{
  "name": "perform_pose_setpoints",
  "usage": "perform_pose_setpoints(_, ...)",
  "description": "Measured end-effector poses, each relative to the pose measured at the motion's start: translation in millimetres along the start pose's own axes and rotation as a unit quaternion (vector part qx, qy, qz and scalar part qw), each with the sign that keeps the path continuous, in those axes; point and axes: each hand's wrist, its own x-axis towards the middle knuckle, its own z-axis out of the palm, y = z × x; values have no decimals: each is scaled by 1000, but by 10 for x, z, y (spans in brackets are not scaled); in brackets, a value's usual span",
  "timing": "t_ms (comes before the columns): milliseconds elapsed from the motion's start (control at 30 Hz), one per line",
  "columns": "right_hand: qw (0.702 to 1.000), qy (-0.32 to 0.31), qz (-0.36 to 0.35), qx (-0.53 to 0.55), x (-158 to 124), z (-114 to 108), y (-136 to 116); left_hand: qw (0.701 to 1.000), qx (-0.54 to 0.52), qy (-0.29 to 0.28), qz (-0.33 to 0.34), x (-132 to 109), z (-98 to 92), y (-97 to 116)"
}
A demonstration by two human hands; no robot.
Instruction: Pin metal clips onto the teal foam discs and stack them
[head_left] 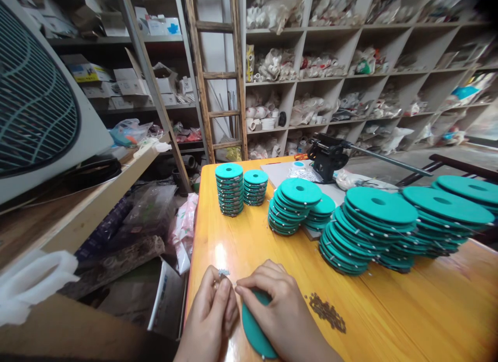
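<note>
Near the front edge of the yellow table point(288, 268), my left hand point(213, 310) is closed, with a small silvery coiled or beaded piece point(224, 272) showing at its fingertips. My right hand point(272, 305) is pinched just to the right, its thumb and forefinger together; whatever lies between them is too small to name. Beneath my right hand is a flat green disc point(254, 325), partly covered by the palm and fingers. A scatter of small brown pieces point(327, 313) lies on the table right of my right hand.
Stacks of green discs stand at the back point(229, 196) and right point(369, 227) of the table. A black metal tool with a long bar point(329, 157) sits behind them on a grey board. A wooden ladder point(218, 74) and filled shelves point(303, 82) stand beyond.
</note>
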Motion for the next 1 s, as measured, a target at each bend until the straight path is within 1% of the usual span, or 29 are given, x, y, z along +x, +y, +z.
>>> perform_pose_setpoints(133,1000,1,-3,3,-8,4,2,1000,-9,10,-4,4,0,-5)
perform_pose_setpoints(233,1000,7,-12,9,-9,5,4,1000,-11,4,-1,12,-8,-12)
perform_pose_setpoints(333,999,21,-18,40,-1,4,11,1000,-7,-4,-2,21,-21,-29)
perform_pose_setpoints(433,997,21,-5,73,12,-4,12,1000,-8,1,-8,20,-21,-41)
perform_pose_setpoints(533,997,9,5,75,19,-15,-10,1000,-15,7,-8,9,-1,-32)
perform_pose_setpoints(733,1000,-11,-2,13,1,-14,-71,998,-19,55,-11,23,10,62)
perform_pose_setpoints(867,999,-10,-17,-38,-45,-74,-28,993,-31,105,46,95,-51,102)
perform_pose_setpoints(933,995,-30,-51,-83,-119,-101,43,991,-44,111,55,136,-89,87)
perform_pose_setpoints(1000,975,-43,-115,-186,-234,-87,139,993,-53,100,31,162,-125,55)
